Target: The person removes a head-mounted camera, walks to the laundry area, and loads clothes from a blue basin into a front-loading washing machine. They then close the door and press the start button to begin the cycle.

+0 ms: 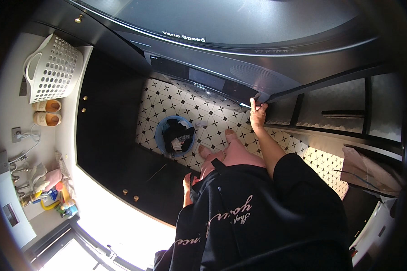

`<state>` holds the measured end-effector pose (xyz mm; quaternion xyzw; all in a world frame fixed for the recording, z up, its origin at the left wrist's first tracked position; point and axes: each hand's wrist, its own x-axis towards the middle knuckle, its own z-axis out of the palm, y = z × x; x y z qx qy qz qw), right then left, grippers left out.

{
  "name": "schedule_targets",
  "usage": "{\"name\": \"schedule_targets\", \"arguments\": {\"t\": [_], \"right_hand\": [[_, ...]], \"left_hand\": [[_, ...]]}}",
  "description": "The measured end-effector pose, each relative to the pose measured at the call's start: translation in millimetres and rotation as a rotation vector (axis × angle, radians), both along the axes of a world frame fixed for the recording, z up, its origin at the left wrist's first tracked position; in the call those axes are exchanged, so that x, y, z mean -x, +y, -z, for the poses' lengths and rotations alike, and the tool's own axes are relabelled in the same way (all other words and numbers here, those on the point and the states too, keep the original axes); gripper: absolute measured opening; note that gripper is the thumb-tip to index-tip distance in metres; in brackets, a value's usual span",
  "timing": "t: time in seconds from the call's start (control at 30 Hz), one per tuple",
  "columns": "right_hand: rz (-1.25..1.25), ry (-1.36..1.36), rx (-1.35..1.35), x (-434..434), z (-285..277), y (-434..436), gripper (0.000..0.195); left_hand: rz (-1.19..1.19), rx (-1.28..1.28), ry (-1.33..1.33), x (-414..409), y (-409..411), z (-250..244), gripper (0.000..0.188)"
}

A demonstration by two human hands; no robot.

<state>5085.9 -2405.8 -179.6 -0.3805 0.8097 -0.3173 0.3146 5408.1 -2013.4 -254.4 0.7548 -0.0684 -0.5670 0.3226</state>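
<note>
My right hand (257, 116) reaches forward to the right end of the black control panel (207, 81) on a dark front-loading laundry machine. Its fingers are spread at the panel's edge, with nothing held in them. Low at my other side, my left hand (187, 183) is beside my black apron (251, 189), which partly hides it. Whether those fingers hold the fabric is unclear. A blue round tub (158, 135) stands on the floor near my feet. Dark clothes (176, 133) and a pale piece lie in it. A small whitish cloth (200, 124) rests just beside its rim.
Above the panel bulges a large round machine door (224, 20) bearing writing. Black cabinets (108, 111) line the left, under a white counter (83, 74) carrying a perforated laundry basket (56, 69) and yellow slippers (47, 113). To the right stands a black-framed textured glass door (332, 105).
</note>
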Motion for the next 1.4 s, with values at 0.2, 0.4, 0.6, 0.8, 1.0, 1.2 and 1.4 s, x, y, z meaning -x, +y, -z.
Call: {"name": "schedule_targets", "arguments": {"t": [0.2, 0.4, 0.6, 0.8, 1.0, 1.2, 1.4], "right_hand": [[0.002, -0.015, 0.031, 2.3, 10.3, -1.0, 0.084], [-0.012, -0.044, -0.006, 4.4, 8.7, -0.5, 0.079], [-0.07, -0.08, 0.097, 4.4, -8.0, 9.2, 0.084], [-0.11, -0.007, 0.009, 5.6, -13.9, 25.5, 0.085], [-0.286, 0.127, -0.086, 1.4, 36.5, 33.5, 0.035], [-0.377, 0.008, -0.291, 24.8, 105.7, 40.5, 0.026], [-0.494, -0.057, -0.141, 8.2, 127.2, 43.6, 0.016]], "left_hand": [[0.188, 0.06, -0.141, 3.3, -1.6, -3.5, 0.044], [0.076, 0.107, -0.08, 4.4, 6.2, 4.1, 0.044], [0.114, 0.143, -0.1, 3.1, 10.5, 13.4, 0.045], [0.166, 0.22, -0.131, 2.7, 13.5, 26.9, 0.046], [0.232, 0.4, -0.226, -2.5, 36.6, 38.2, 0.047], [0.327, 0.599, -0.219, -6.7, 34.4, 77.8, 0.048], [0.243, 0.383, -0.246, 2.0, 32.8, 41.6, 0.043]]}}
